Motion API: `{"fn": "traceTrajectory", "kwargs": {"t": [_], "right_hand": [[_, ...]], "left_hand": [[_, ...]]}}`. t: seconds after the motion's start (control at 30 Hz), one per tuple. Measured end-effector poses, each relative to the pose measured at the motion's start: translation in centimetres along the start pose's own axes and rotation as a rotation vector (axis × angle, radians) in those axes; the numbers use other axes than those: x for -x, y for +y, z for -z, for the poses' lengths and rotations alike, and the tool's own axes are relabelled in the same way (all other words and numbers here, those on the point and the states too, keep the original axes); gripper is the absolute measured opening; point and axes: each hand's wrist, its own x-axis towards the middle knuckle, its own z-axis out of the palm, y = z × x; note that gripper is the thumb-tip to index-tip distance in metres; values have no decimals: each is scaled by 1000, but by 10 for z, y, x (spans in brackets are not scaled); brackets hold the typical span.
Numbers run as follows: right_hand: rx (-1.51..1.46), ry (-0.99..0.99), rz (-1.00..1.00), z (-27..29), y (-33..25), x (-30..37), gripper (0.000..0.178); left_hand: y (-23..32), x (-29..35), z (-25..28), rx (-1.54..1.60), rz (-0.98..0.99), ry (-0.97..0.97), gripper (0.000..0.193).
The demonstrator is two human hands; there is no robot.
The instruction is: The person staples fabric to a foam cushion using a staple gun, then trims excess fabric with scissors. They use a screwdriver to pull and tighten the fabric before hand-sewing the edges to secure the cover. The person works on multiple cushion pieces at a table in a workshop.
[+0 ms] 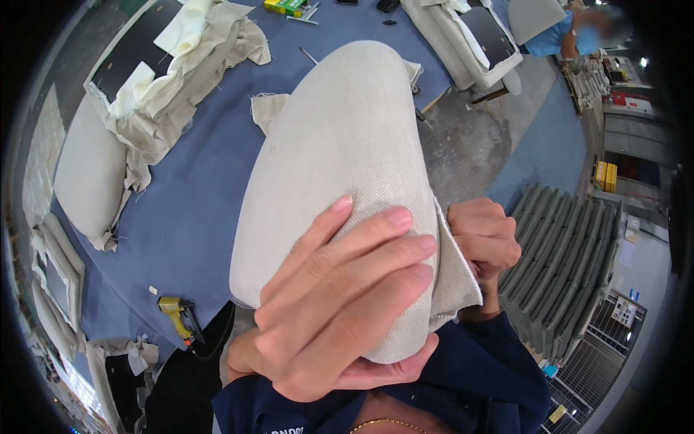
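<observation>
A padded furniture piece [340, 145] covered in beige woven fabric is tilted up in front of me, its narrow rounded end pointing away. My left hand [347, 289] grips its near end, fingers across the top and thumb underneath. Along the right side hangs a loose fabric flap [454, 275] with a raw edge. Right beside that flap, my right hand [483, 235] is closed in a fist; its fingertips are turned out of sight, so what they hold is hidden. More loose cloth [267, 112] sticks out beyond the piece on its far left.
A blue-covered table [195, 217] lies beneath. On it are a yellow-and-black staple gun [181, 318], another padded piece [90, 170] and draped fabric [210, 69]. Grey folded panels [560, 271] stand stacked at right. Another person [582, 32] works at the far right near an upholstered frame [477, 40].
</observation>
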Motion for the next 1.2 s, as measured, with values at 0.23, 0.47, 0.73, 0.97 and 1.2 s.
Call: {"fn": "traceTrajectory", "kwargs": {"t": [0.23, 0.47, 0.73, 0.97, 1.2], "right_hand": [[93, -5, -24, 1, -5, -5, 42], [194, -17, -70, 12, -15, -3, 44], [56, -5, 71, 8, 8, 2, 44], [-10, 9, 110, -4, 13, -19, 41], [243, 153, -53, -9, 15, -28, 24]], "left_hand": [[2, 6, -6, -105, -25, 119, 67], [1, 7, -5, -153, -19, 111, 73], [-2, 17, -13, -159, -82, 181, 72], [9, 8, 1, -260, -98, 168, 59], [-33, -36, 50, -209, -396, 141, 41]]}}
